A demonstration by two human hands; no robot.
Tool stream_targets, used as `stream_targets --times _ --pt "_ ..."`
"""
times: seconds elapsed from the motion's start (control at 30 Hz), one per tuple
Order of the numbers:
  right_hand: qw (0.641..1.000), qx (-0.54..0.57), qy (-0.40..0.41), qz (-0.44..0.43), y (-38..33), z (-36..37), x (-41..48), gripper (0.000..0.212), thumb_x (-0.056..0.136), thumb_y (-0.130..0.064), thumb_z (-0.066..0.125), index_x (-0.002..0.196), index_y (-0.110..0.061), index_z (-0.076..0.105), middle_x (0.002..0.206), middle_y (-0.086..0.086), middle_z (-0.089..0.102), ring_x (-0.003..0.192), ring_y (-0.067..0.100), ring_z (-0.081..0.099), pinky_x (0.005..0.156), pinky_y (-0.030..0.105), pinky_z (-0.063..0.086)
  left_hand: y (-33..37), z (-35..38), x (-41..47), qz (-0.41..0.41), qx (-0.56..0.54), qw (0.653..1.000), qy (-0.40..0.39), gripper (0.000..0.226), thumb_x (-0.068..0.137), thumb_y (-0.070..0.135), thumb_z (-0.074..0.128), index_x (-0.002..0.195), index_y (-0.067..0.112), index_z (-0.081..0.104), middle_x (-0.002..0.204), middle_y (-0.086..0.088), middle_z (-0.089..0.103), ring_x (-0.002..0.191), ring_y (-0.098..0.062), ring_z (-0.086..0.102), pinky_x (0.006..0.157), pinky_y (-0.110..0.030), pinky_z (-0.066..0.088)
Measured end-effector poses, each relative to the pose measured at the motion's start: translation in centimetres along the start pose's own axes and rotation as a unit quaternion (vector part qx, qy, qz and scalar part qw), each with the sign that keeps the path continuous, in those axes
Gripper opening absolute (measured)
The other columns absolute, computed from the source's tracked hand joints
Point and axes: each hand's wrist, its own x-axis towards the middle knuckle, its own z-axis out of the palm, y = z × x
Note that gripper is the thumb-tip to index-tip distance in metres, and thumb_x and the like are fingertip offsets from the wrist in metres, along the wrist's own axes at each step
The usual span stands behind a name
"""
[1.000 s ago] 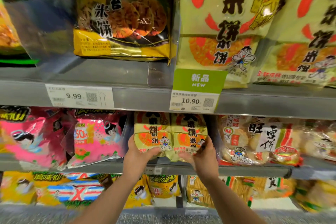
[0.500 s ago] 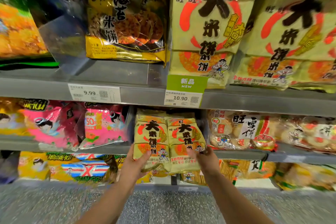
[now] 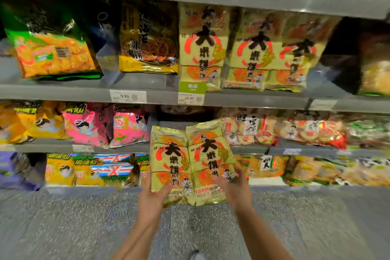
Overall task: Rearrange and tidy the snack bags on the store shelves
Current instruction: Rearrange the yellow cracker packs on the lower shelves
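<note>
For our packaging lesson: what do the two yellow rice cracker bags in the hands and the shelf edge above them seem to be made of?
Two yellow rice cracker bags, held by the left hand and right hand: probably thin plastic film with a glossy, slightly metallic finish, since they crinkle and catch glints of light. Shelf edge: seems to be grey painted metal, smooth and matte with a soft sheen, though blur leaves it open.

Grey shelves carry snack bags (tightly packed).
</note>
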Motion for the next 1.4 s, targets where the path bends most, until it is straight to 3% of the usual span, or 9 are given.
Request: stream_targets --times 0.2,0.37,0.5,0.57,0.67,0.8,0.93,1.2,1.4 --pt "0.999 0.030 0.028 -0.021 -0.3 -5.5 -10.9 0.089 0.057 -0.043 0.084 0.132 -0.020 0.042 0.117 0.002 0.059 0.095 0.020 0.057 0.081 0.031 0.045 2.7 -2.1 -11.7 0.036 0.016 0.999 -0.033 0.070 0.078 0.021 0.072 0.138 0.034 0.039 0.110 0.002 0.067 0.097 -0.019 0.064 0.093 -0.039 0.048" --pt "0.983 0.177 0.041 -0.028 -0.9 -10.9 -15.0 0.082 0.065 -0.023 0.083 0.135 -0.018 0.040 0.117 0.014 0.060 0.080 0.026 0.066 0.055 0.029 0.051 5.9 -1.5 -16.9 0.057 0.033 0.997 -0.037 0.075 0.072 0.032 0.076 0.136 0.040 0.037 0.106 0.009 0.059 0.095 -0.016 0.057 0.095 -0.037 0.045" --pt "0.975 0.196 0.081 -0.060 -3.1 -14.3 -14.4 0.093 0.060 -0.033 0.085 0.138 -0.020 0.037 0.138 0.013 0.047 0.118 0.035 0.050 0.094 0.049 0.044 8.5 2.0 -18.2 0.094 0.024 0.994 -0.058 0.076 0.071 0.033 0.076 0.137 0.036 0.038 0.124 0.005 0.055 0.111 -0.019 0.051 0.097 -0.037 0.040" --pt "0.972 0.207 0.079 -0.084 -4.2 -15.9 -13.1 0.094 0.060 -0.034 0.085 0.139 -0.017 0.036 0.142 0.013 0.043 0.124 0.035 0.045 0.100 0.050 0.039 9.6 3.9 -18.0 0.093 0.014 0.994 -0.062 0.076 0.071 0.035 0.076 0.137 0.037 0.038 0.118 0.005 0.055 0.106 -0.018 0.051 0.094 -0.037 0.039" --pt "0.969 0.198 0.080 -0.124 -5.5 -18.4 -10.0 0.094 0.061 -0.038 0.083 0.140 -0.019 0.035 0.143 0.010 0.042 0.125 0.033 0.043 0.102 0.052 0.039 10.7 7.4 -16.7 0.102 -0.014 0.990 -0.093 0.076 0.068 0.031 0.076 0.134 0.040 0.039 0.114 0.007 0.064 0.102 -0.020 0.058 0.098 -0.040 0.042" --pt "0.963 0.208 0.053 -0.163 -8.3 -22.1 -4.7 0.094 0.062 -0.042 0.081 0.140 -0.025 0.032 0.144 0.006 0.041 0.125 0.032 0.045 0.103 0.053 0.039 12.9 12.8 -14.6 0.104 -0.045 0.987 -0.112 0.070 0.064 0.034 0.076 0.123 0.050 0.041 0.089 0.027 0.068 0.089 -0.004 0.059 0.071 -0.029 0.047" --pt "0.956 0.210 0.034 -0.201 -11.6 -24.7 -0.2 0.099 0.055 -0.049 0.081 0.138 -0.028 0.031 0.143 0.006 0.041 0.116 0.031 0.053 0.097 0.054 0.044 15.1 17.2 -12.4 0.118 -0.048 0.986 -0.108 0.088 0.058 0.047 0.075 0.134 0.050 0.031 0.118 0.018 0.054 0.107 -0.013 0.049 0.093 -0.040 0.039" --pt "0.952 0.215 -0.009 -0.216 -14.4 -24.3 6.5 0.094 0.061 -0.043 0.081 0.138 -0.030 0.029 0.142 0.007 0.043 0.122 0.030 0.049 0.099 0.055 0.042 18.6 20.9 -6.5 0.157 -0.038 0.982 -0.102 0.091 0.066 0.040 0.072 0.142 0.043 0.021 0.124 0.014 0.044 0.117 -0.013 0.044 0.104 -0.040 0.031" --pt "0.953 0.195 0.006 -0.231 -17.0 -22.8 11.2 0.094 0.060 -0.047 0.080 0.138 -0.033 0.029 0.142 -0.003 0.042 0.126 0.025 0.045 0.103 0.051 0.038 20.4 23.0 -0.3 0.206 -0.004 0.973 -0.104 0.076 0.072 0.037 0.072 0.125 0.062 0.024 0.113 0.039 0.038 0.105 0.010 0.045 0.093 -0.021 0.032"
